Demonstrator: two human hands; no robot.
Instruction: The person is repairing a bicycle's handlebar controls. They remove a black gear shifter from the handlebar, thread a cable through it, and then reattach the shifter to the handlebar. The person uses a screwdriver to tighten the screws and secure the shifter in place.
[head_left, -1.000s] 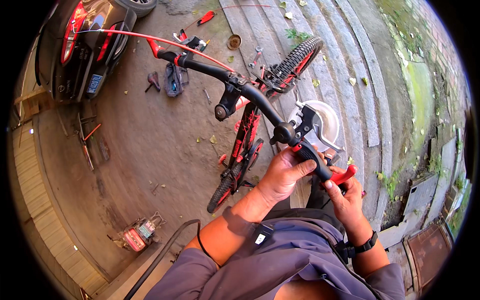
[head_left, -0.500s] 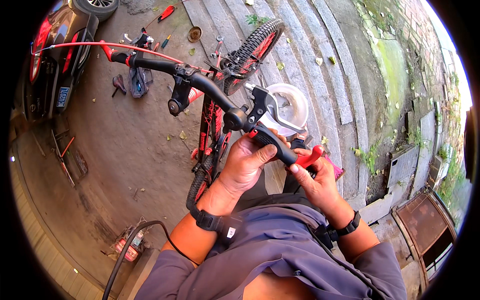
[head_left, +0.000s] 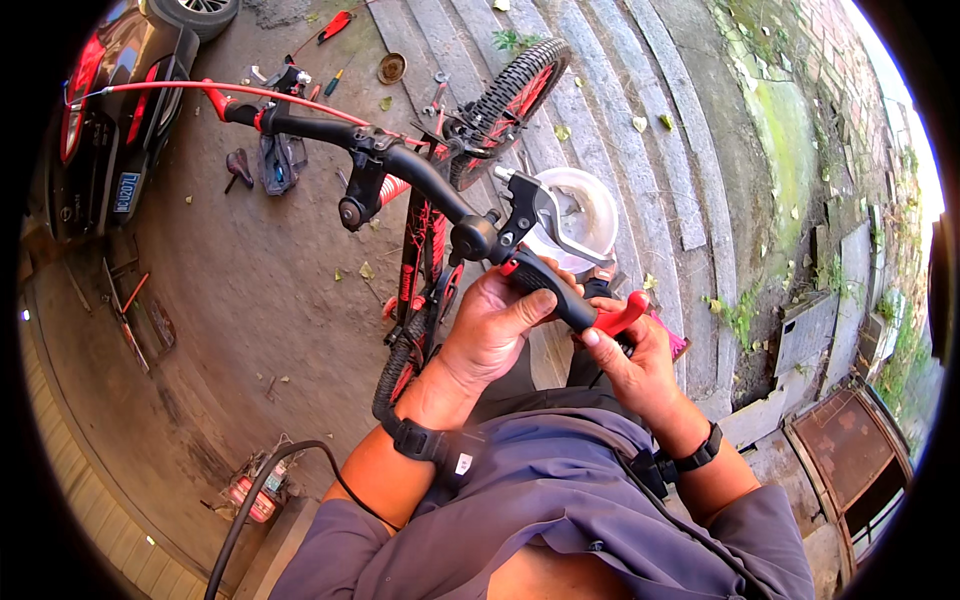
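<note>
The black bicycle handlebar [head_left: 424, 177] runs from the upper left down toward my chest. My left hand [head_left: 497, 322] is closed around its rubber grip [head_left: 571, 305], thumb lying along the top. At the outer end of that grip, my right hand [head_left: 642, 368] pinches a red bar end [head_left: 625, 314], which touches the grip; the fingers underneath are partly hidden. Just inboard of my left hand sit a brake lever [head_left: 563, 238] in black and silver and a round black bell-like part [head_left: 472, 238]. A red cable [head_left: 240, 91] arches over the bar's far side.
The bicycle's front wheel [head_left: 513, 110] stands by the stone steps. Behind the lever is a white bucket [head_left: 590, 200]. Tools, a saddle [head_left: 238, 168] and a dark plastic bag [head_left: 281, 163] lie on the ground. A black car [head_left: 125, 120] is parked at the upper left.
The handlebar has shifted very slightly to the right in the picture. Both hands keep the same hold on the grip and the red bar end.
</note>
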